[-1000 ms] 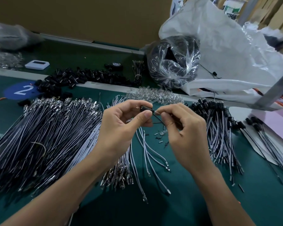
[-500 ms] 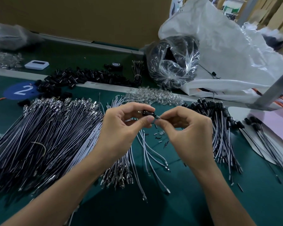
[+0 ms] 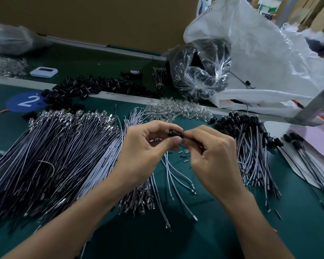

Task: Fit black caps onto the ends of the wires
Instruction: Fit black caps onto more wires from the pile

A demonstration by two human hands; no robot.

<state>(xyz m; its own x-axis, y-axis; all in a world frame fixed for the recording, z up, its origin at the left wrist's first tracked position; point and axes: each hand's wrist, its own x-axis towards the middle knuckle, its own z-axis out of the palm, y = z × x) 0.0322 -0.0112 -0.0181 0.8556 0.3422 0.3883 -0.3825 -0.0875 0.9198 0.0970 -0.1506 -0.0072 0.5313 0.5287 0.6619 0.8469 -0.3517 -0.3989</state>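
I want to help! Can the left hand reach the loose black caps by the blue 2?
Probably yes: nothing blocks the cap pile, but the left hand is pinching a black cap.

Left hand (image 3: 144, 152) and right hand (image 3: 213, 159), both bare, slender fingers (image 3: 158, 126) with short plain nails, creased knuckles, faint tendon lines on the backs, left forearm (image 3: 73, 221) and right forearm (image 3: 254, 225) bare to the lower frame edge
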